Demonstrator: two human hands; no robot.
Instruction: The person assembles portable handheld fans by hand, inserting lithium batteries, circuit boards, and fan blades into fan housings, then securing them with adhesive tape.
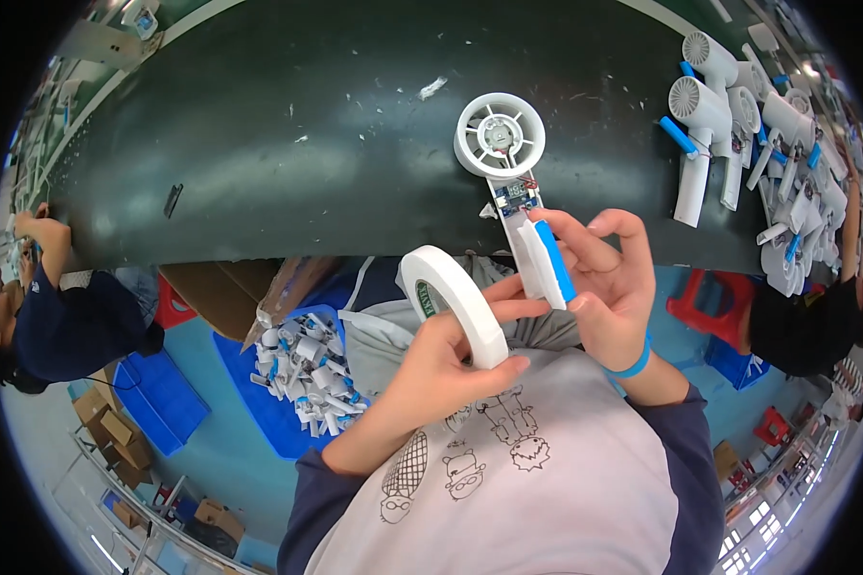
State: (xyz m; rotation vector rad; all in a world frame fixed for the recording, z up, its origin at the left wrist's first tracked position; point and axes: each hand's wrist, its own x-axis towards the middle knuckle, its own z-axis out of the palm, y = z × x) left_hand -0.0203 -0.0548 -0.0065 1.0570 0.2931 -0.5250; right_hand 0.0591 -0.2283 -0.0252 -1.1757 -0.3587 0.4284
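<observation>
A white handheld fan point(501, 140) with an open handle is held in front of me, its round head resting over the near part of the dark table. A small circuit board point(516, 198) with thin wires shows below the head. Along the handle lies a blue battery point(555, 261), beside a white strip. My right hand point(616, 287) grips the handle and battery from the right, thumb at the lower end. My left hand point(441, 369) is closed around a roll of white tape point(455, 297), and its outstretched fingers reach the handle's lower end.
A heap of white fans point(705, 115) with blue batteries lies at the table's right end. Below the table's edge, a blue bin point(235, 369) holds many white and blue parts. A small black piece point(173, 200) lies on the table point(259, 125). Other people sit at left and right.
</observation>
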